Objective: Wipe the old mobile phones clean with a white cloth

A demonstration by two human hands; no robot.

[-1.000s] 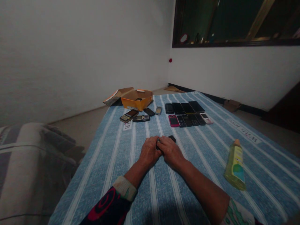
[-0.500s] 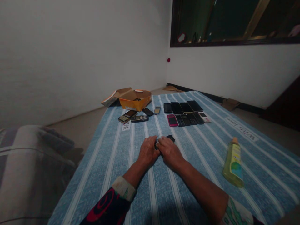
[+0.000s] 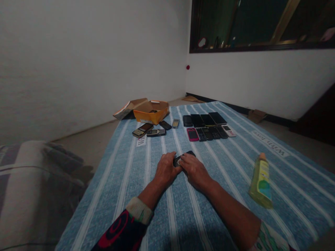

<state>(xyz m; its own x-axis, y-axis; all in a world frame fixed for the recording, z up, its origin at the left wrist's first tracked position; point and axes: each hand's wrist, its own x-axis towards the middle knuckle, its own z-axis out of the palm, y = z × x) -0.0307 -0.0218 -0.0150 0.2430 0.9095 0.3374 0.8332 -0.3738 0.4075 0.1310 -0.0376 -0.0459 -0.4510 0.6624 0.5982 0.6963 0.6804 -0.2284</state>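
A dark mobile phone (image 3: pixel 190 153) lies tilted on the striped cloth, partly covered by my hands. My left hand (image 3: pixel 167 169) grips its near left end, thumb toward my right hand. Across the phone's face rests my right hand (image 3: pixel 194 169), fingers bent and pressed together. Something small and pale shows under those fingertips; its kind is too hidden to tell. Beyond the hands, a keypad phone (image 3: pixel 156 132), a larger phone (image 3: pixel 142 130), a dark phone (image 3: pixel 165 124) and a silver phone (image 3: pixel 175 123) lie near an orange box (image 3: pixel 150 116).
Two rows of phones lie at the back right, among them a pink phone (image 3: pixel 193 134) and a large black phone (image 3: pixel 217 118). A bottle of yellow-green liquid (image 3: pixel 261 183) lies to the right. The striped cloth (image 3: pixel 125 205) covers the surface. Folded bedding (image 3: pixel 28 191) is at the left.
My right hand has slid slightly right and toward me along the phone, uncovering more of its dark face. My left hand stays nearly in place.
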